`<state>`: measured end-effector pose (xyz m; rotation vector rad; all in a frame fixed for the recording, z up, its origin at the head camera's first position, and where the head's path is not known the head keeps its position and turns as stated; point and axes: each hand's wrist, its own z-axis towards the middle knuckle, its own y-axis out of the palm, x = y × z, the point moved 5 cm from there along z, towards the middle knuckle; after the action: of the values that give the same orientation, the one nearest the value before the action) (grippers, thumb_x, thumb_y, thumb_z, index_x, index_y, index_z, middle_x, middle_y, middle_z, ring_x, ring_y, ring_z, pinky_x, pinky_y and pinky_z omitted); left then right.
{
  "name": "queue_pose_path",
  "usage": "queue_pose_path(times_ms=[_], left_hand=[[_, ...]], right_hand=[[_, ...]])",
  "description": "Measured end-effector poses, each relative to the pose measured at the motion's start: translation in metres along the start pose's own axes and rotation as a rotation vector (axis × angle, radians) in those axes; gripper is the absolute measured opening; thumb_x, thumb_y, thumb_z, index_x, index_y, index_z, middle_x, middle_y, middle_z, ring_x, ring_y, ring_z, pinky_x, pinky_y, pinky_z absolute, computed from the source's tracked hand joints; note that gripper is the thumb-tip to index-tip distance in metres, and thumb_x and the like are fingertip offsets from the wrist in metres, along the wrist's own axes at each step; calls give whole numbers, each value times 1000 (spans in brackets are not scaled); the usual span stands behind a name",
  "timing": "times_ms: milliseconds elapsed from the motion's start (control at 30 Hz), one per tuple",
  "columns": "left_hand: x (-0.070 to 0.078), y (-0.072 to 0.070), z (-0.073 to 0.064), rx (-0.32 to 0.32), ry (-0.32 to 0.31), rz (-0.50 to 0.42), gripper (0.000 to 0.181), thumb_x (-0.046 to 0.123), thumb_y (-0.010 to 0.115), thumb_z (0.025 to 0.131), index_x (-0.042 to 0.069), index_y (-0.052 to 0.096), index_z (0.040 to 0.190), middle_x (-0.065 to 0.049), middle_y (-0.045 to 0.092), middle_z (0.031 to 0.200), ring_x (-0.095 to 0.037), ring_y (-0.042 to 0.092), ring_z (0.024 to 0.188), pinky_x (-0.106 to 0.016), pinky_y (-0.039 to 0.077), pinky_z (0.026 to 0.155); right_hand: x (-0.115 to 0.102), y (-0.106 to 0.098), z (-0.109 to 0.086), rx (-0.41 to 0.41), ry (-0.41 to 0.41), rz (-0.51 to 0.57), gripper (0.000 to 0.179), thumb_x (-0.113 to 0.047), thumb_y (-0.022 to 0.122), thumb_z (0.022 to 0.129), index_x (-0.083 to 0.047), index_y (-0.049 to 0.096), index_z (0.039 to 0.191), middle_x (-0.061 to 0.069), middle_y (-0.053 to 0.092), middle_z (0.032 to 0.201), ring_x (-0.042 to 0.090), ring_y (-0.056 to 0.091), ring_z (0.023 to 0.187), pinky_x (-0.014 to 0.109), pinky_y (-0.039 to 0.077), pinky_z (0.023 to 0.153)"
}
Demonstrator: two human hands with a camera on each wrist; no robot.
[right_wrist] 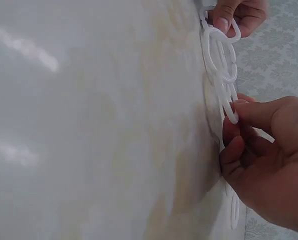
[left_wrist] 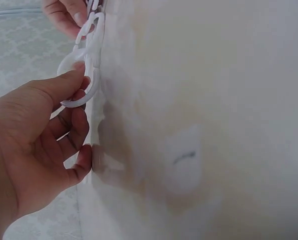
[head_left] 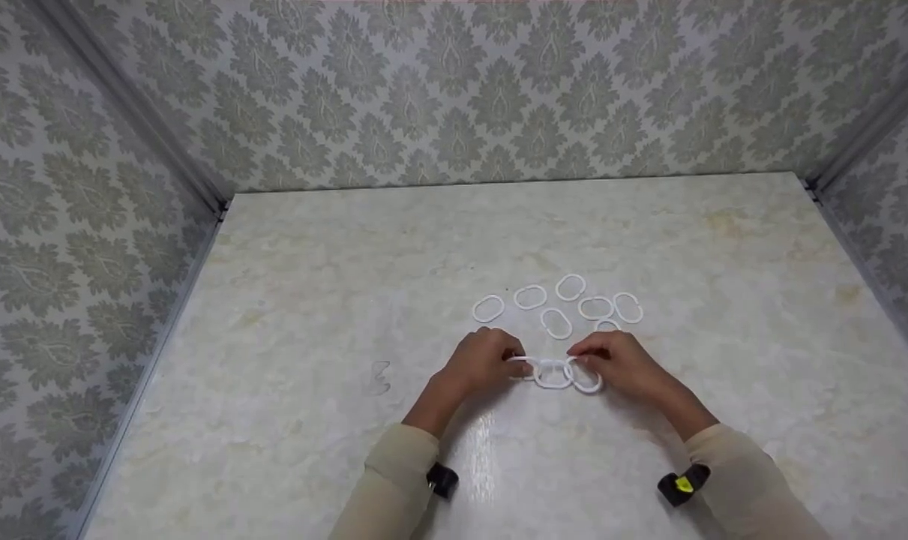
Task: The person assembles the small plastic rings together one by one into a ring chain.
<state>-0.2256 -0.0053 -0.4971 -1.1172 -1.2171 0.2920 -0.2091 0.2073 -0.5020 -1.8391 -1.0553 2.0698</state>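
Patterned walls [head_left: 457, 90] close in the pale, marbled worktop [head_left: 289, 315] on the far side and at both sides. Over its near half reach two forearms in light sleeves [head_left: 394, 480], each wrist carrying a small dark device [head_left: 442, 480]. The left hand [head_left: 483, 360] and right hand [head_left: 624, 364] face each other; thumb and fingers on the left pinch one end ring of a short chain [head_left: 553, 386], while those on the right pinch the ring at the other end. The chain of white oval rings spans the gap between the hands. The step in hand seems to be joining rings, with the right-hand one being worked onto the middle one; whether that link is fully closed I cannot tell. The next move probably calls for a steady left grip while the right checks or seats the join. Just beyond lie seven loose rings [head_left: 529, 308], the nearest partly hidden behind the right hand, which would have to shift for a clean reach. Off to the left is a faint, dark-edged scrap [head_left: 380, 377], too indistinct to identify.
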Motion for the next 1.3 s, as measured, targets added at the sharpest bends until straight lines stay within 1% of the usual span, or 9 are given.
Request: queue_pose_path(times_ms=[200,467,567,767,900,1000,1067,1167,1300], left_hand=[[-3,-1,-1,3,-10,-6,10,22,74,92,13,80,93,-1,76,83,-8,55,69,-25,45,66],[-13,-8,-2,39,-22,1,8,17,73,92,13,80,95,-2,75,85,-9,52,70,-26,44,68],[-16,-10,-2,65,-46,22,7,17,74,92,14,80,93,-1,74,82,-10,51,69,-27,42,67],[-22,-14,-3,99,-133,23,7,17,74,91,12,78,94,-3,71,82,-14,53,72,-31,45,69],[-16,-21,-1,129,-149,98,17,20,78,87,9,78,100,-7,72,90,-20,63,80,-38,51,77],[-2,-23,1,186,-112,95,27,22,81,84,8,77,108,-9,72,98,-25,67,91,-42,53,84],[11,-19,4,209,-62,4,30,20,80,85,6,76,112,-10,72,104,-25,68,94,-38,54,85],[25,-4,8,186,24,-164,27,14,77,87,4,75,112,-11,73,107,-19,67,87,-26,54,79],[30,16,9,145,90,-218,19,5,76,85,3,77,105,-11,75,101,-10,62,76,-16,49,70]], right_hand=[[-9,0,-7,-4,-47,-134,13,-1,71,90,-7,78,99,5,72,92,3,57,82,19,48,72],[-16,11,-18,-204,-48,-272,6,-18,79,87,-18,75,91,-9,63,76,1,50,72,20,43,67],[-14,14,-19,-238,-71,-304,6,-22,77,89,-22,72,89,-12,62,75,0,50,71,21,43,67],[-10,9,-18,-121,-163,-419,5,-20,73,93,-18,71,97,-9,69,89,5,58,82,30,50,77],[-8,4,-15,-20,-201,-417,7,-17,69,96,-15,70,102,-5,71,96,10,64,90,34,53,81],[-7,2,-15,37,-235,-405,7,-15,69,96,-15,70,103,-5,72,97,11,66,91,34,54,82],[-6,1,-16,65,-255,-399,7,-15,70,95,-16,71,102,-5,73,97,10,66,91,34,54,81],[-6,1,-16,79,-285,-387,8,-13,72,93,-17,72,100,-4,72,96,9,67,90,33,55,80],[-5,4,-14,70,-321,-362,11,-8,73,91,-17,73,98,-5,72,95,8,66,90,31,54,79]])
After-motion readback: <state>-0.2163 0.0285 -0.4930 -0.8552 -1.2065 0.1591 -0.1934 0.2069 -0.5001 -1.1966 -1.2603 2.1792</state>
